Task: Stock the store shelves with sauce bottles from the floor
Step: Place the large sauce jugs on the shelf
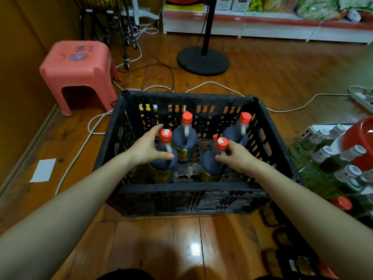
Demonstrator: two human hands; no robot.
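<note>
Sauce bottles [163, 164] have necks half hidden by left hand [147, 147] and right hand [238, 158].

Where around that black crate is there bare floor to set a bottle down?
Bare wooden floor lies just in front of the black plastic crate. Beyond it, white cables cross toward the round black stand base. Right of it, green glass bottles and a red basin crowd.

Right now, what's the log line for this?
left hand: grips near-left dark red-capped sauce bottle | right hand: grips near-right bottle | both in black plastic crate
</note>
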